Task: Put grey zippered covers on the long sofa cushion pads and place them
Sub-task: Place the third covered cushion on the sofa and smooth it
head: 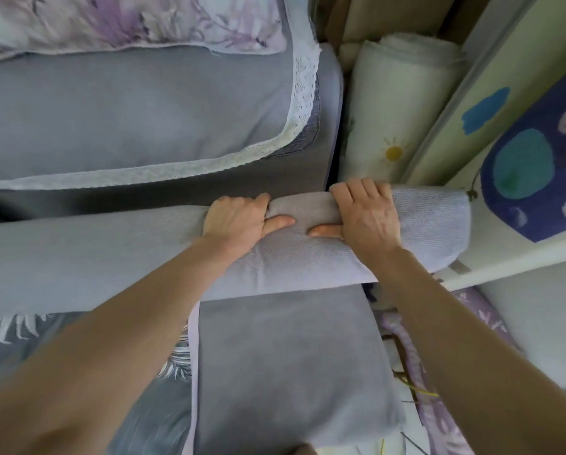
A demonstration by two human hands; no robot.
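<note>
A long cushion (110, 254) in a pale grey woven cover stretches across the view from the left edge to a rounded right end. Both hands grasp it near that right end. The left hand (239, 221) has its fingers (261, 199) curled over the cushion's far edge and its thumb pressed flat on the near face. The right hand (363, 218), just beside it towards the cushion's end, clamps the same edge the same way, with its thumb pointing at the left one. The cover is pinched into a small fold between the two hands.

Beyond the cushion is a grey sofa seat (127, 119) under a lace-edged throw (303, 90), and beyond that a flowered pillow (110, 21). On the near side of the cushion, partly under it, lies a darker grey cushion (284, 356), with leaf-print fabric (153, 421) to its left. Past the long cushion's right end stands a rolled white mat (390, 103) with a daisy on it, and a blue rug (537, 165) with a teal circle.
</note>
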